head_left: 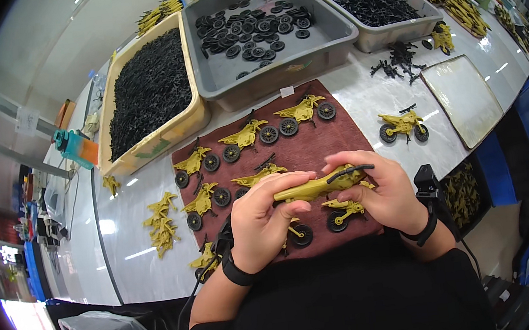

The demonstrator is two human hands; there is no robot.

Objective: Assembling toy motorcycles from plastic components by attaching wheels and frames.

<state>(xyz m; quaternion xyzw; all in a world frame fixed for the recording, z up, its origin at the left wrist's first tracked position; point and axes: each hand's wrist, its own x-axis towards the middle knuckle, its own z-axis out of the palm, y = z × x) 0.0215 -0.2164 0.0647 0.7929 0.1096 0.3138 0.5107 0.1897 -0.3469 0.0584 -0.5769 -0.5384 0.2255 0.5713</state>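
Between my two hands is a yellow toy motorcycle body (310, 190) with a black handlebar (350, 170) across its right end. My left hand (263, 214) grips the tail end between thumb and fingers. At the handlebar end, my right hand (381, 184) pinches the body, fingertips above and thumb below. Below and behind the hands, a dark red cloth (339, 133) carries several yellow toy motorcycles with black wheels, such as one motorcycle (245, 138) in the far row. Those nearest my hands are partly hidden.
Beyond the cloth stand a cream bin (201, 117) of small black parts, a grey bin (268, 86) with black wheels and another grey bin (393, 34) of black parts. One toy motorcycle (403, 125) stands right of the cloth, near a flat tray (462, 100). Yellow bodies (162, 225) lie left.
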